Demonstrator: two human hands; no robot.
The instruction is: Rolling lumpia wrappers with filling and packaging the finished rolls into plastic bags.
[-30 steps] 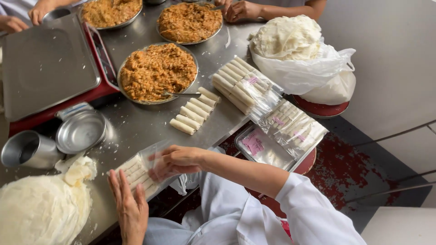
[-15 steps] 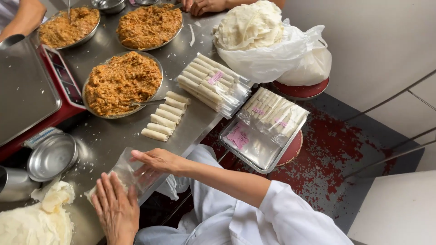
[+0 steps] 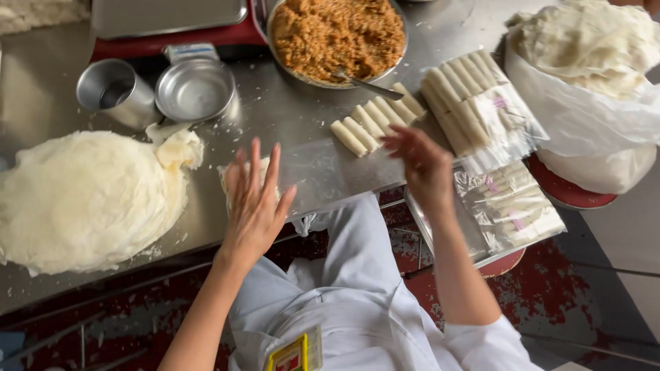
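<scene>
Head view: I look straight down on a steel table (image 3: 62,62) dusted with pale crumbs.
Wrapper heap: a broad, soft white mound of thin sheets (image 3: 82,196) fills the left of the table, its edges ragged and floury.
Bagged wrappers: a second crinkled white pile sits in a plastic bag (image 3: 591,89) at far right, on a red stool.
Filling: a round metal bowl of shredded orange-brown filling (image 3: 337,34) stands at top centre, a spoon (image 3: 368,86) resting on its near rim.
Packed rolls: pale cylinders lie side by side in clear bags (image 3: 474,110), between the bowl and the bagged pile; more bagged rolls rest on a tray (image 3: 509,206) below them.
Tinware: a small shiny pan (image 3: 196,89) and a metal cup (image 3: 113,89) stand just beside each other, above the heap.
Loose rolls: five smooth white rolls (image 3: 375,124) lie in a slanted row, just above my right hand.
Left hand (image 3: 254,206): flat, fingers spread, pressing a single wrapper sheet (image 3: 230,175) at the table's near edge.
Right hand (image 3: 423,165): blurred, fingers loosely apart, empty, hovering just beside the loose rolls.
</scene>
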